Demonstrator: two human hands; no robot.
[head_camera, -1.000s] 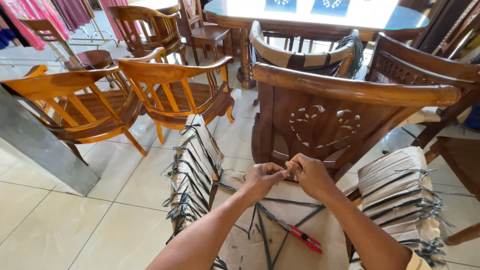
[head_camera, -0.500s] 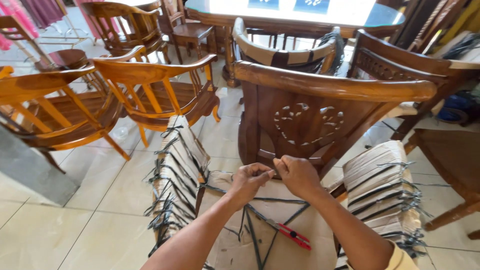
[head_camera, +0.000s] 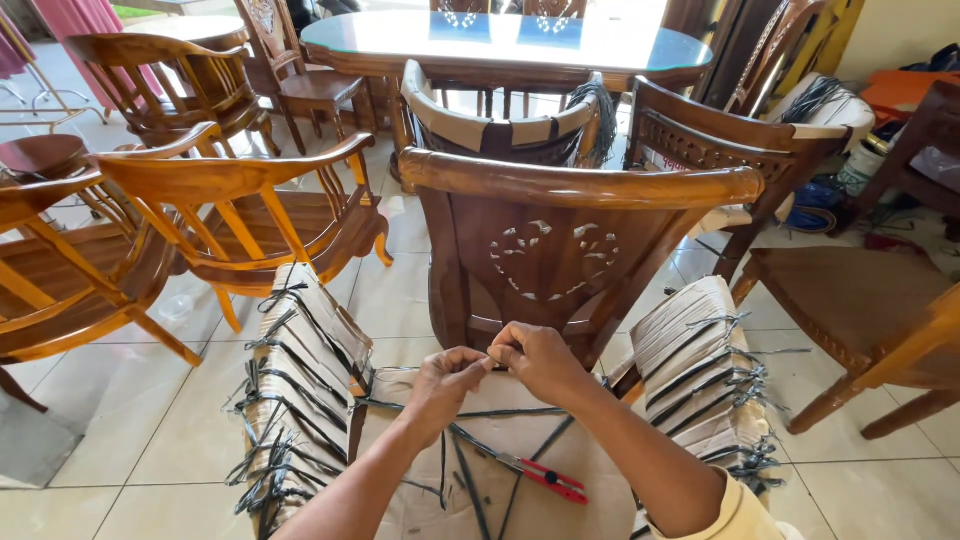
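My left hand (head_camera: 445, 383) and my right hand (head_camera: 537, 360) meet at the far edge of a beige upholstered seat (head_camera: 500, 495), fingertips pinched together on a thin dark strap (head_camera: 490, 412) that runs across the fabric. Red-handled pliers (head_camera: 548, 480) lie on the seat below my right forearm. Padded arm pieces bound with dark straps stand on either side, one at the left (head_camera: 305, 385) and one at the right (head_camera: 700, 375).
A carved dark wooden chair back (head_camera: 570, 250) stands just beyond my hands. Light wooden armchairs (head_camera: 240, 200) sit to the left on the tiled floor (head_camera: 120, 400). A glass-topped dining table (head_camera: 500, 45) with more chairs is farther back. Another wooden chair (head_camera: 860, 300) is at the right.
The view has shifted slightly, bringing the hands nearer the middle. Both hands stay pinched together on the strap at the seat's far edge.
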